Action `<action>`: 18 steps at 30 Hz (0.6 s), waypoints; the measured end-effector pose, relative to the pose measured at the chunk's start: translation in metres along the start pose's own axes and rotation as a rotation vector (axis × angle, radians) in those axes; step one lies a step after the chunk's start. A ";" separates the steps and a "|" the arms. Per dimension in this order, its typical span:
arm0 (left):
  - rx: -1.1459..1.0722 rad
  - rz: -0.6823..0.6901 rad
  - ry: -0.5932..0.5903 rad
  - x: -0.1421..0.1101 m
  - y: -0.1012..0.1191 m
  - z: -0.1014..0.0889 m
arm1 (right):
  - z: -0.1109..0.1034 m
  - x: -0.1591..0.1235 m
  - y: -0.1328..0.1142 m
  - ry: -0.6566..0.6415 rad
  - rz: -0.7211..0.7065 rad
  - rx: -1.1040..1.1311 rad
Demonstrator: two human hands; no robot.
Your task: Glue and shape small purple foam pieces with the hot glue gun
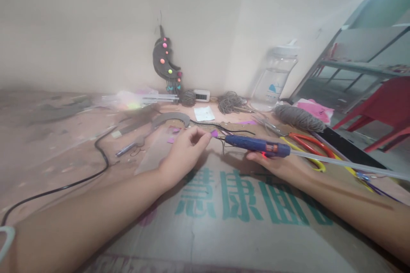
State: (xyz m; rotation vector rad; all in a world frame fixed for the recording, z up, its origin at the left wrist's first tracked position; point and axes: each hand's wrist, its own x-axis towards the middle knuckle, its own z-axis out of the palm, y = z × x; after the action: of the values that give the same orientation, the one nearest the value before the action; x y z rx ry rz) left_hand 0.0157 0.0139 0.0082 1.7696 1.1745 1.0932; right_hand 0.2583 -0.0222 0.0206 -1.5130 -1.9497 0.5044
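In my right hand is a blue hot glue gun with a small red light lit near its grip. A long clear glue stick sticks out of its back end toward the right. My left hand pinches a small purple piece between thumb and fingertips. The glue gun's nozzle points left and meets the piece, or comes very close to it. Both hands are above a cardboard sheet printed with green characters. More purple scraps lie just behind my left hand.
Behind my hands are a grey crescent, grey yarn, a small digital timer and a water bottle. Scissors with orange handles lie at the right. A black cord crosses the left side. A decorated moon leans against the wall.
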 end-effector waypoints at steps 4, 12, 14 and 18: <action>-0.005 0.010 0.005 0.001 0.001 0.000 | 0.001 -0.001 -0.002 0.000 -0.011 0.050; -0.027 0.001 0.000 0.001 0.000 0.001 | 0.003 0.000 0.000 -0.016 -0.047 0.049; -0.028 0.004 0.001 0.001 -0.001 0.001 | 0.002 0.000 -0.003 -0.024 -0.030 0.026; -0.030 0.013 -0.005 0.002 -0.002 0.001 | 0.001 0.000 -0.008 0.007 0.001 0.013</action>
State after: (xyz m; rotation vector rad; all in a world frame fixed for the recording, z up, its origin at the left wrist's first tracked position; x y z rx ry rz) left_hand 0.0161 0.0158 0.0066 1.7588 1.1390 1.1075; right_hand 0.2520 -0.0247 0.0250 -1.5060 -1.9365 0.5111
